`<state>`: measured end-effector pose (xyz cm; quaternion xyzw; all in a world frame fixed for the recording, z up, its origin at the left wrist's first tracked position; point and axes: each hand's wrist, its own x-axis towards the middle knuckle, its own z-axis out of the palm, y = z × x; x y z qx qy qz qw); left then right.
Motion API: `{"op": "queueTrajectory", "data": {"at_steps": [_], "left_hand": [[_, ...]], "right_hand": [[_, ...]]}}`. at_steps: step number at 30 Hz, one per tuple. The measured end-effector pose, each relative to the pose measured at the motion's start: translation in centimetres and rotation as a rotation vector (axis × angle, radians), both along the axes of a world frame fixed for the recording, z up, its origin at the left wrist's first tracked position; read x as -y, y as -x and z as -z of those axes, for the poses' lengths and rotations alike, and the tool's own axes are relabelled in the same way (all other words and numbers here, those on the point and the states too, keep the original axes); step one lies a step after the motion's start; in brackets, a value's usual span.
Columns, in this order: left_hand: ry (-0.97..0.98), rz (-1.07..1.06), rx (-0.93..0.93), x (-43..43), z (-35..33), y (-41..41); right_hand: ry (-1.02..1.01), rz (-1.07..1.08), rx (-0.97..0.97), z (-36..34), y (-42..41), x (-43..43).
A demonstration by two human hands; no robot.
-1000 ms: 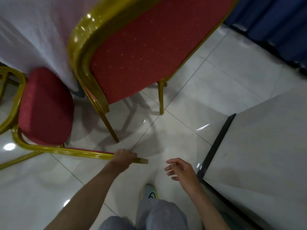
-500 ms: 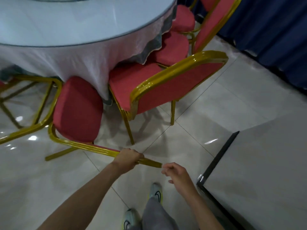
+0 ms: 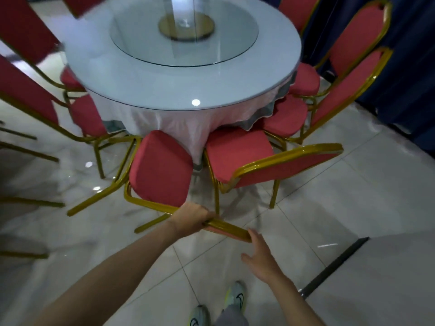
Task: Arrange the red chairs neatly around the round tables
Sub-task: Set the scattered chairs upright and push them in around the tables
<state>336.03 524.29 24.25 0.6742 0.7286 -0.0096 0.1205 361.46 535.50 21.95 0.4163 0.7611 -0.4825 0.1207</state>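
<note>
A red chair (image 3: 162, 170) with a gold frame leans back toward me, its seat against the pink cloth of the round table (image 3: 270, 74). My left hand (image 3: 191, 217) grips the top rail of its backrest. My right hand (image 3: 260, 252) touches the right end of the same rail with loosely spread fingers. A second red chair (image 3: 237, 154) stands upright just to the right, seat under the table edge.
Several more red chairs ring the table: two on the right (image 3: 284, 118), others on the left (image 3: 87, 116). A glass turntable (image 3: 186, 31) sits on the table. Dark blue curtains (image 3: 404, 67) hang at right. A raised white platform with a black edge (image 3: 334, 264) lies beside my feet.
The view has risen, showing the whole table. The tilted chair has come up toward me, still gripped by my left hand. My right hand has reached the rail's end.
</note>
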Motion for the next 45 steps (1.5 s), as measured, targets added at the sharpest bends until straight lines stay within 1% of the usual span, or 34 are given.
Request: {"op": "queueTrajectory", "data": {"at_steps": [3,5,9,12,14,16,19,21,23,25,27,31,34,38,40,45], "left_hand": [[-0.021,-0.072,-0.036,2.4,-1.6,2.4],[-0.033,-0.11,-0.031,4.2,-2.5,3.7],[0.007,-0.166,0.065,7.1,-4.1,5.6],[0.05,-0.302,0.188,9.0,-5.8,6.9],[0.026,-0.375,0.217,10.0,-7.3,7.7],[-0.002,-0.411,0.202,11.0,-8.4,8.5],[0.041,-0.416,0.056,12.3,-8.6,9.5],[0.065,-0.453,0.047,12.9,-8.5,9.8],[0.084,-0.491,0.118,13.3,-9.1,9.9],[0.061,-0.537,0.251,13.5,-9.0,10.1],[0.088,-0.525,0.331,13.5,-8.5,10.6],[0.122,-0.428,0.305,13.0,-8.1,10.7],[0.152,-0.409,0.314,12.4,-8.4,10.7],[0.212,-0.362,0.356,12.3,-8.6,10.4],[0.2,-0.367,0.365,12.3,-8.5,10.3],[0.164,-0.419,0.378,12.1,-4.1,9.7]], "right_hand": [[-0.14,-0.056,-0.008,0.4,1.4,-0.2],[-0.168,-0.143,0.014,0.3,2.8,-0.7],[-0.139,-0.366,0.03,-0.6,6.8,-1.2],[-0.065,-0.481,0.0,-1.3,9.4,-0.5],[-0.015,-0.478,-0.053,-2.2,10.7,0.4],[0.024,-0.47,-0.072,-3.2,11.6,1.3],[0.112,-0.48,-0.078,-4.4,12.2,2.1],[0.14,-0.438,-0.095,-5.0,12.1,2.9],[0.165,-0.378,-0.106,-5.3,12.2,3.9],[0.189,-0.321,-0.13,-5.7,12.3,4.7],[0.174,-0.287,-0.151,-6.2,12.3,5.1],[0.138,-0.227,-0.128,-6.3,11.7,4.9],[0.123,-0.183,-0.111,-6.7,11.2,5.0],[0.115,-0.184,-0.08,-8.6,10.7,5.8],[0.113,-0.206,-0.085,-9.5,10.4,5.9],[0.062,-0.248,-0.096,-10.5,9.4,4.2]]}}
